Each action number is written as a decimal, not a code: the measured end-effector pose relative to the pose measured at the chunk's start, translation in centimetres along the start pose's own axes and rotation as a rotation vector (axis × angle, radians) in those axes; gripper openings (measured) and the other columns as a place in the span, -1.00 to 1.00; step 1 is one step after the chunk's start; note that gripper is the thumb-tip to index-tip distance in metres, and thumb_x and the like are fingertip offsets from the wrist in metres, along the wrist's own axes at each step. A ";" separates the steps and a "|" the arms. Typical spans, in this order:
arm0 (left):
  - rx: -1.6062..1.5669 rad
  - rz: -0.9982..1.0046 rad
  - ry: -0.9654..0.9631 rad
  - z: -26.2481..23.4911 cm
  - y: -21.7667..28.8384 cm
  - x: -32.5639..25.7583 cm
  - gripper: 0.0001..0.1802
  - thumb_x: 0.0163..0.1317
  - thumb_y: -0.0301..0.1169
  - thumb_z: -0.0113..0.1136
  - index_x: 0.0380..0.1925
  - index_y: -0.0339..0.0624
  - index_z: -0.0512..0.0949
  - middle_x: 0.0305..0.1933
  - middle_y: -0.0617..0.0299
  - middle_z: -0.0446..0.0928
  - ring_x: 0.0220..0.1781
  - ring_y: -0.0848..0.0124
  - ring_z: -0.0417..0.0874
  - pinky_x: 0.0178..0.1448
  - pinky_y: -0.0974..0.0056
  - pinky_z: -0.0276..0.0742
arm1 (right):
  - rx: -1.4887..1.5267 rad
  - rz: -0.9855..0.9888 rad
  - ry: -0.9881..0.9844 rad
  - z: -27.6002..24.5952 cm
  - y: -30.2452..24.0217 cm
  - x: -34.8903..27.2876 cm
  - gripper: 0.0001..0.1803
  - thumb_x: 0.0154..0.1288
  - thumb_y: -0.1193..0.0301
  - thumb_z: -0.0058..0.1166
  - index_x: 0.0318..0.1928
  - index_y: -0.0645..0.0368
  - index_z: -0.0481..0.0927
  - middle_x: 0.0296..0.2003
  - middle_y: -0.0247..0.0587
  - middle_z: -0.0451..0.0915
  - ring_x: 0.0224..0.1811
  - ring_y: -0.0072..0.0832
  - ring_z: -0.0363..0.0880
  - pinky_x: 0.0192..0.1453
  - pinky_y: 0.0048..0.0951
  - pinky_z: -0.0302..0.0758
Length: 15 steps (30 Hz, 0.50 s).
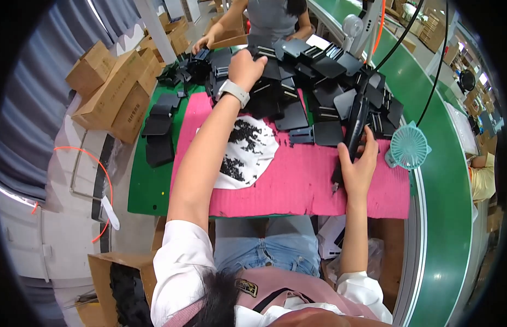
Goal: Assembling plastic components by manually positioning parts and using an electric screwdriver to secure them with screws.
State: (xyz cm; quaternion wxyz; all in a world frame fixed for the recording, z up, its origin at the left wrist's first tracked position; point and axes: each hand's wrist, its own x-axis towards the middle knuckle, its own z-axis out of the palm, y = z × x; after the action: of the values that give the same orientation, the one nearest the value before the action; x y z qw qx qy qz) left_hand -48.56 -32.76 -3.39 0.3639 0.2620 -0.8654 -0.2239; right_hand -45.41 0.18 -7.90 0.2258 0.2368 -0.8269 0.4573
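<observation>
My left hand (247,70), a pale watch on its wrist, reaches out to the heap of black plastic parts (291,114). Its fingers curl over a black plastic part at the near side of the heap, and its thumb points right; the fingertips are hidden. In my right hand (360,163) is a black electric screwdriver (358,117), held upright with the bit down near the pink mat (297,185). A cable runs up from its top. Between my arms lies a white cloth (253,174) strewn with small black screws (231,169).
A teal desk fan (409,146) stands right of my right hand. Several flat black parts (158,131) lie on the green table's left side. Across the table, another person's hand (203,42) touches black pieces. Cardboard boxes (114,90) stand on the left; a green conveyor (447,218) runs along the right.
</observation>
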 end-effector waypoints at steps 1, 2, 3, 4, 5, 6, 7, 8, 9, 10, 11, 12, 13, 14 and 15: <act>-0.228 -0.024 -0.019 0.6 -1.8 0.9 -0.55 -0.03 -0.15 0.33 -0.34 -0.38 0.59 -0.29 -0.16 0.59 -0.23 0.02 0.64 -0.14 0.11 0.53 | -0.018 -0.037 0.015 0.2 -0.3 0.1 -0.30 0.01 0.38 0.26 0.19 0.24 0.31 -0.16 -0.14 0.37 -0.30 -0.39 0.35 -0.17 -0.40 0.41; -0.453 -0.051 -0.031 0.7 -3.2 1.2 -0.54 -0.05 -0.17 0.34 -0.31 -0.39 0.59 -0.33 -0.14 0.60 -0.27 0.09 0.66 -0.18 0.16 0.52 | -0.009 -0.033 0.005 0.3 -0.5 0.2 -0.33 0.01 0.40 0.26 0.17 0.24 0.33 -0.13 -0.13 0.37 -0.25 -0.37 0.38 -0.14 -0.39 0.42; -0.555 -0.078 0.000 0.0 -1.7 0.2 -0.59 -0.01 -0.31 0.32 -0.25 -0.45 0.58 -0.35 -0.01 0.63 -0.34 0.28 0.65 -0.22 0.26 0.50 | 0.005 0.003 0.031 -0.1 -0.6 0.2 -0.35 0.02 0.42 0.26 0.16 0.23 0.35 -0.11 -0.13 0.36 -0.19 -0.34 0.40 -0.11 -0.37 0.42; -0.839 -0.124 -0.057 -2.4 0.2 -1.3 -0.61 0.07 -0.45 0.26 -0.13 -0.51 0.53 -0.25 0.08 0.63 -0.26 0.37 0.62 -0.12 0.32 0.48 | 0.032 0.031 0.060 -0.3 -0.9 0.3 -0.37 0.02 0.44 0.25 0.15 0.23 0.36 -0.09 -0.12 0.36 -0.13 -0.30 0.42 -0.07 -0.35 0.43; -0.951 -0.147 -0.025 -4.3 0.0 -2.1 -0.59 0.10 -0.49 0.24 -0.06 -0.53 0.48 -0.17 0.10 0.60 -0.18 0.38 0.60 -0.06 0.34 0.46 | 0.038 0.025 0.056 -0.2 -1.2 0.2 -0.37 0.02 0.44 0.25 0.15 0.23 0.36 -0.09 -0.12 0.36 -0.13 -0.30 0.42 -0.07 -0.35 0.43; -1.066 -0.167 0.006 -6.0 -0.6 -2.6 -0.56 0.14 -0.53 0.21 0.01 -0.56 0.43 -0.09 0.11 0.58 -0.10 0.38 0.58 0.01 0.36 0.45 | -0.011 -0.077 0.097 -0.1 -1.2 0.3 -0.40 0.02 0.46 0.24 0.13 0.23 0.38 -0.06 -0.10 0.36 -0.08 -0.25 0.42 -0.03 -0.33 0.42; -1.163 -0.181 0.018 -7.6 -1.5 -3.2 -0.52 0.15 -0.52 0.20 0.06 -0.54 0.37 -0.04 0.10 0.54 -0.03 0.39 0.56 0.07 0.36 0.43 | -0.063 -0.177 0.137 0.0 -1.3 0.2 -0.42 0.01 0.49 0.23 0.11 0.22 0.40 -0.04 -0.09 0.35 -0.03 -0.20 0.43 0.01 -0.31 0.42; -1.261 -0.192 0.032 -9.4 -2.5 -4.0 -0.47 0.17 -0.51 0.20 0.12 -0.53 0.32 0.02 0.09 0.51 0.03 0.39 0.53 0.12 0.36 0.41 | -0.060 -0.182 0.137 0.1 -1.9 0.2 -0.42 0.01 0.49 0.23 0.11 0.22 0.40 -0.04 -0.09 0.35 -0.03 -0.20 0.43 0.01 -0.31 0.42; -1.337 -0.176 0.060 -11.0 -3.6 -4.9 -0.48 0.18 -0.53 0.17 0.13 -0.51 0.31 0.03 0.10 0.50 0.03 0.40 0.53 0.13 0.34 0.43 | -0.064 -0.284 0.107 0.1 -2.5 0.2 -0.44 0.00 0.51 0.22 0.09 0.22 0.42 -0.03 -0.07 0.36 -0.01 -0.17 0.42 0.04 -0.30 0.41; -1.415 -0.161 0.086 -12.4 -4.2 -6.2 -0.49 0.19 -0.55 0.14 0.14 -0.48 0.31 0.05 0.11 0.49 0.04 0.40 0.53 0.13 0.32 0.45 | -0.069 -0.385 0.077 0.1 -3.1 0.2 -0.46 -0.01 0.53 0.21 0.07 0.22 0.43 -0.03 -0.05 0.36 0.00 -0.13 0.41 0.06 -0.29 0.40; -1.452 -0.169 0.079 -14.1 -4.0 -7.8 -0.51 0.20 -0.56 0.11 0.15 -0.44 0.31 0.03 0.13 0.49 0.02 0.41 0.54 0.12 0.30 0.47 | -0.009 -0.437 0.009 0.3 -3.8 0.1 -0.47 -0.03 0.56 0.21 0.05 0.24 0.45 -0.04 -0.01 0.39 -0.01 -0.11 0.42 0.05 -0.29 0.41; -1.497 -0.171 0.071 -15.7 -3.5 -9.7 -0.52 0.21 -0.58 0.09 0.16 -0.40 0.31 0.02 0.14 0.49 0.00 0.42 0.54 0.11 0.27 0.49 | 0.075 -0.445 -0.104 0.2 -4.8 0.0 -0.45 -0.04 0.57 0.21 0.06 0.25 0.43 -0.13 -0.03 0.46 -0.11 -0.17 0.50 -0.01 -0.32 0.45; -1.461 -0.206 0.105 -16.4 -4.0 -11.9 -0.50 0.21 -0.57 0.09 0.17 -0.38 0.29 0.01 0.16 0.49 -0.04 0.45 0.54 0.08 0.30 0.49 | 0.238 -0.370 -0.272 0.6 -6.0 -0.6 -0.40 -0.04 0.57 0.22 0.11 0.25 0.39 -0.17 -0.06 0.48 -0.18 -0.26 0.53 -0.09 -0.39 0.47; -1.432 -0.239 0.136 -16.8 -4.4 -14.3 -0.48 0.20 -0.55 0.10 0.19 -0.35 0.27 -0.01 0.18 0.49 -0.07 0.48 0.54 0.04 0.33 0.50 | 0.394 -0.292 -0.438 0.9 -7.6 -1.3 -0.34 -0.04 0.56 0.22 0.16 0.25 0.36 -0.20 -0.08 0.51 -0.24 -0.35 0.56 -0.17 -0.45 0.50; -1.426 -0.260 0.100 -17.3 -4.7 -16.9 -0.45 0.20 -0.53 0.12 0.20 -0.35 0.25 -0.06 0.22 0.49 -0.09 0.51 0.53 0.01 0.38 0.48 | 0.623 -0.146 -0.607 1.1 -9.6 -2.0 -0.27 -0.02 0.55 0.23 0.23 0.25 0.27 -0.22 -0.12 0.52 -0.28 -0.46 0.55 -0.24 -0.52 0.48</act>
State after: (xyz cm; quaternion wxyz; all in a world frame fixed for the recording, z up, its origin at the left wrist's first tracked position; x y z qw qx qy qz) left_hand -24.16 -29.30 -3.82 0.4557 0.0718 -0.4532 -0.7628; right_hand -38.31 -4.87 -3.38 -0.0779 0.4753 -0.6593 0.5773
